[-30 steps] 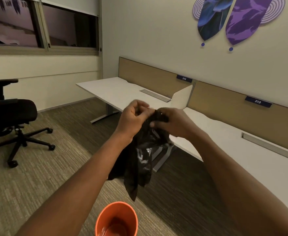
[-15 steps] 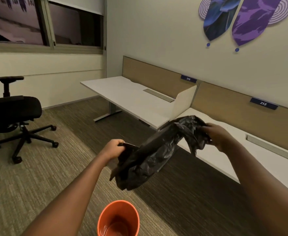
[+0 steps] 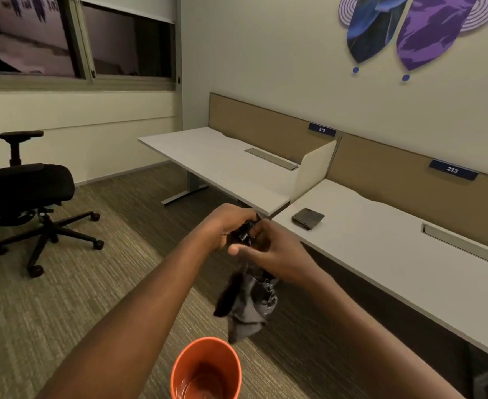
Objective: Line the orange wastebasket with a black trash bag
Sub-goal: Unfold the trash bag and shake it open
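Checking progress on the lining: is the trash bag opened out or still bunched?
Still bunched. The black trash bag hangs crumpled from both hands, above the orange wastebasket, not in it.

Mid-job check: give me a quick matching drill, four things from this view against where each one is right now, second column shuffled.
Things:
1. crumpled black plastic trash bag
2. round orange wastebasket
3. flat dark wallet
4. black wheeled office chair

Places:
A. lying on the white desk labelled 213
B. on the carpet at left, below the window
C. hanging from the left hand and right hand, held close together
D. on the floor at the bottom of the view, mouth open, unlined

Pairs: 1-C, 2-D, 3-A, 4-B
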Motion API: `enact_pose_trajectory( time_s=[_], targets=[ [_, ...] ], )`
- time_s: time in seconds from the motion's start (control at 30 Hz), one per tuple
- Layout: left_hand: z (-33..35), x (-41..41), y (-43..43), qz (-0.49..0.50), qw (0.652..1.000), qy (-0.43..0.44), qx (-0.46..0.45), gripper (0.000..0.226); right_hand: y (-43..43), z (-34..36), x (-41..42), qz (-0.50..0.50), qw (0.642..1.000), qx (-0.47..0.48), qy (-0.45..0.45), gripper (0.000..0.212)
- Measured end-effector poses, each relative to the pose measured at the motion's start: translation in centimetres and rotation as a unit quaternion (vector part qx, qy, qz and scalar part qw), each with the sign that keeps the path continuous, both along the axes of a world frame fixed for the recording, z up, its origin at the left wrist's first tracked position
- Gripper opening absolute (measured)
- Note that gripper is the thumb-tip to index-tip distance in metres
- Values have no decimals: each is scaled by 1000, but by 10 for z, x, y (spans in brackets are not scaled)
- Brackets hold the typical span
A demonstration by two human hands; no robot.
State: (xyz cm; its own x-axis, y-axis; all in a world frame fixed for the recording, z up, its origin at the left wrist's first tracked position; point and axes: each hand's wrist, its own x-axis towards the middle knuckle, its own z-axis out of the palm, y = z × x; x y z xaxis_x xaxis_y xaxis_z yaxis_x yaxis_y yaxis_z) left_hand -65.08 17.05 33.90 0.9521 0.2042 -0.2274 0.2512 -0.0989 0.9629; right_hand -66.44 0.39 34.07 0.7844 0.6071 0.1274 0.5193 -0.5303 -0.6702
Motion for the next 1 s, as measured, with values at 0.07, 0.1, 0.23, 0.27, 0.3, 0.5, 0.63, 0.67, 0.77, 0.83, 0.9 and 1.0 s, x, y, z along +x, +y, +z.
enact_pose_trajectory(
  time_s=[0.07,0.1,0.23,0.27,0.3,0.5,0.63,0.67,0.77,0.83,0.9,1.0],
  targets=[
    [0,-2,-3,-16,999,-16,-30,21,7,-11,4,-37,999,5,25,58],
    [-1,-2,-3,-29,998,-28,-40,20,8,-15,8,-59,997,23,37,49],
    [-2,-10,2,-67,986,-78,-129,36,3,-23,24,-101,977,116,148,26],
    [-3,-12,2,-42,991,-87,-96,41,2,-24,26,-109,964,147,191,23],
    [-6,-14,2,-7,995,-96,-36,44,1,-25,27,-118,950,178,230,21],
    [-21,-27,-3,-29,991,-48,125,45,1,-24,32,-153,882,265,359,16],
    [-31,-27,-7,27,991,-82,100,20,0,-18,32,-105,905,229,342,22],
    [-33,-26,-8,40,989,-92,105,18,0,-17,32,-97,920,209,316,22],
    [-37,-23,-10,74,984,-112,113,10,3,-16,31,-107,950,169,241,19],
    [-39,-20,-9,88,987,-115,76,10,4,-16,31,-118,952,172,223,18],
    [-40,-20,-2,115,987,-113,27,12,1,-15,33,-129,952,179,212,16],
    [-41,-22,10,160,980,-114,-30,13,-5,-16,37,-144,948,194,208,17]
  ],
)
